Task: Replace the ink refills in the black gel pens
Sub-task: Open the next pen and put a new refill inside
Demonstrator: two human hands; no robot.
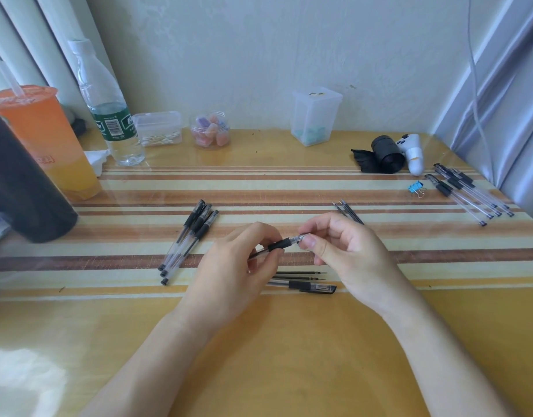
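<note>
Above the table's middle, both hands share one black gel pen [279,244]. My left hand [238,266] grips its clear barrel and black rubber grip. My right hand [346,251] pinches the clear tip end between thumb and fingers. Under my hands lie two loose black refills [301,275] and a capped gel pen [307,286]. A bunch of capped pens [187,240] rests to the left. More refills [348,210] poke out behind my right hand. Another group of pens [467,191] lies at the far right.
At the left stand an orange drink cup [39,139], a dark cylinder [21,188] and a water bottle [108,109]. Along the wall sit small plastic boxes [158,127], a jar [210,130] and a lidded tub [315,115]. A black roll [385,153], a white gadget [412,153] and a blue binder clip [416,187] lie right.
</note>
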